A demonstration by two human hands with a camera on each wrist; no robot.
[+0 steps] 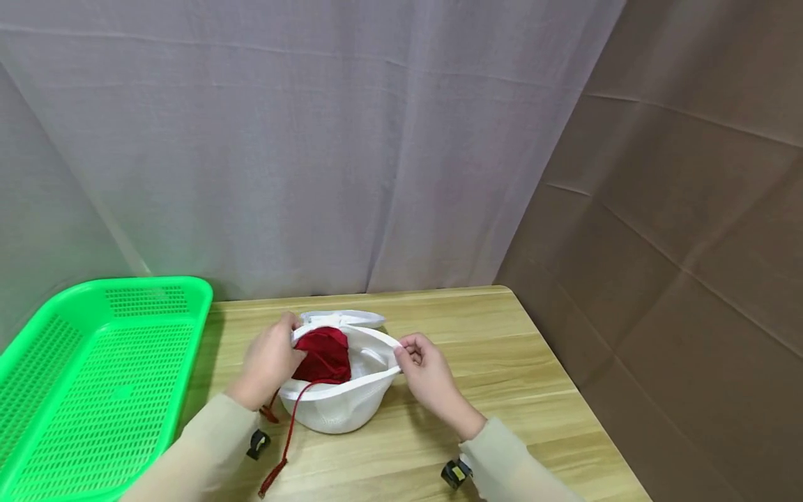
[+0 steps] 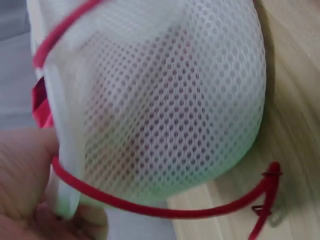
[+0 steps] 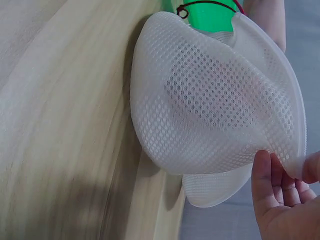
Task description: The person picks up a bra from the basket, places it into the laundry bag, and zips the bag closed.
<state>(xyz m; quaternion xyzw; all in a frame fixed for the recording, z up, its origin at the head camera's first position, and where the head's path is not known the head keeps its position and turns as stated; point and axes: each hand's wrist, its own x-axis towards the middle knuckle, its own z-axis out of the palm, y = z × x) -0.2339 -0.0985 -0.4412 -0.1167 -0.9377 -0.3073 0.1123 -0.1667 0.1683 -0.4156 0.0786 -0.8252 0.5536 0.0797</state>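
Note:
A white mesh laundry bag (image 1: 339, 415) stands on the table with its mouth open. Inside, toward its left side, lies a red drawstring pouch (image 1: 323, 345), whose red cords (image 1: 290, 432) hang over the rim onto the tabletop. My left hand (image 1: 270, 359) grips the bag's left rim, the thumb inside against or close to the red cloth. At the opposite end, my right hand (image 1: 429, 380) pinches the rim between thumb and fingers; the right wrist view shows this pinch on the mesh edge. Behind the mouth sits a white flap (image 1: 345, 318). The pouch's underside shows only faintly through the mesh.
To the left is a large green plastic basket (image 1: 203, 335) with slotted sides. The wooden table (image 1: 502, 390) ends at a grey curtain (image 1: 301, 153) behind and a brown cloth wall (image 1: 677, 244) on the right. Small black devices sit at both wrists.

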